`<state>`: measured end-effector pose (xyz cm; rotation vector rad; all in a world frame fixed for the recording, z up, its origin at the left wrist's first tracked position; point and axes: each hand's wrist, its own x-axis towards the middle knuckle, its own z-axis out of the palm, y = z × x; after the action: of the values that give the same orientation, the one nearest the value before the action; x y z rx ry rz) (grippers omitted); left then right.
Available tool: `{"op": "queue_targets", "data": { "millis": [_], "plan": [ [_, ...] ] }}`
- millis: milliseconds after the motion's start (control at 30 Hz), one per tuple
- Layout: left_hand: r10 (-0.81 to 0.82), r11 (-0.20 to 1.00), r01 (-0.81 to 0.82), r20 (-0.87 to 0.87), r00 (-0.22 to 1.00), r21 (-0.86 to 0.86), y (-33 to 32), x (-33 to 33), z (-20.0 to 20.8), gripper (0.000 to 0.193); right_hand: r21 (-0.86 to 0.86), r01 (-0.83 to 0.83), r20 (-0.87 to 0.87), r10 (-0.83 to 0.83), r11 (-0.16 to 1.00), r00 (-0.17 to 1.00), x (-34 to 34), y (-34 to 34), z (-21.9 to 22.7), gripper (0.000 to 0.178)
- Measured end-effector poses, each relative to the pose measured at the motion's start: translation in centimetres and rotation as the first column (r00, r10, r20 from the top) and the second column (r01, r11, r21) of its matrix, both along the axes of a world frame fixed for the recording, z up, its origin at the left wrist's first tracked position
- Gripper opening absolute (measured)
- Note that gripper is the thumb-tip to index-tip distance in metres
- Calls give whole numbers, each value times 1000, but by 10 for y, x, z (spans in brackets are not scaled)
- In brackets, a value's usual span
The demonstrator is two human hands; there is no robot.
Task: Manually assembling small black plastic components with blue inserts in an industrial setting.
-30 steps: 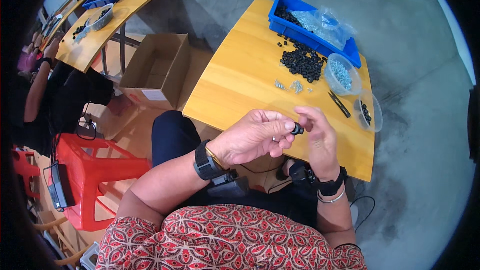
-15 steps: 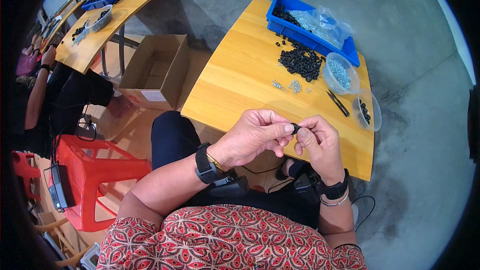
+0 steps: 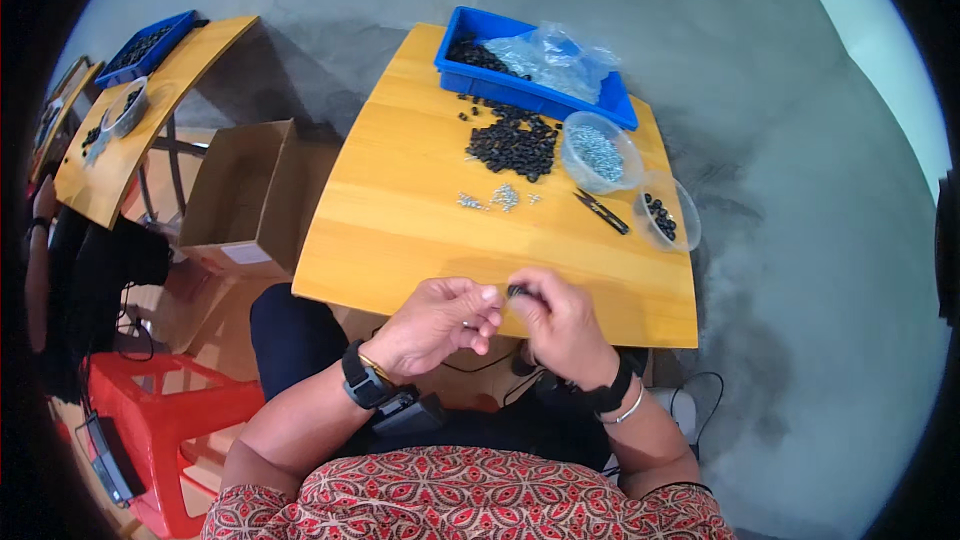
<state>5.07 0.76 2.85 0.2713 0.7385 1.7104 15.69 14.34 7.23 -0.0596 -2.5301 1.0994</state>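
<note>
Above the table's near edge, my right hand (image 3: pixel 565 330) pinches a small black piece (image 3: pixel 517 291) between thumb and fingers. My left hand (image 3: pixel 435 325) is just left of it, thumb and forefinger near the piece, the other fingers curled round a small silvery piece (image 3: pixel 465 324), likely a screw. Farther back on the wooden table (image 3: pixel 375 200) lie a heap of black pieces (image 3: pixel 512 143) and a small scatter of silvery screw-like pieces (image 3: pixel 504 197). Black thread snips (image 3: pixel 602 212) lie to the right of these.
A blue bin (image 3: pixel 540 90) with black pieces and a plastic bag (image 3: pixel 555 58) stands at the back. Two clear tubs are at the right: one of silvery pieces (image 3: pixel 598 154), one of black pieces (image 3: pixel 660 219). A cardboard box (image 3: pixel 235 200) and red stool (image 3: pixel 155 420) are at left, near another person.
My hands have moved apart slightly; the black piece, previously between both hands' fingertips, is now in the right hand, which has turned over. The whole view has shifted.
</note>
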Motion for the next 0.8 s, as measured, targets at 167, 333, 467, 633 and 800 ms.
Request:
{"op": "queue_targets", "data": {
  "millis": [167, 333, 467, 633, 800],
  "plan": [
    [108, 993, -111, -63, 992, -37, -12, -25, -9, 23, 207, 446, -107, -433, 871, 895, 2, 99, 6, 12],
    [173, 982, -174, 28, 985, 78, -7, -39, -17, 23, 493, 558, -114, -586, 668, 803, 20, 180, 27, 16],
    [151, 981, -158, 68, 986, 111, -7, -44, -19, 25, 384, 416, -37, -436, 824, 899, -7, 164, 19, 17],
    [102, 978, -117, 95, 990, 170, -9, -51, -24, 27, 240, 122, 215, -176, 963, 961, -64, 128, -1, 15],
    [40, 963, -90, 196, 980, 254, -7, -50, -30, 26, 317, 73, 208, -144, 946, 967, -103, 136, -4, 12]
  ]
}}
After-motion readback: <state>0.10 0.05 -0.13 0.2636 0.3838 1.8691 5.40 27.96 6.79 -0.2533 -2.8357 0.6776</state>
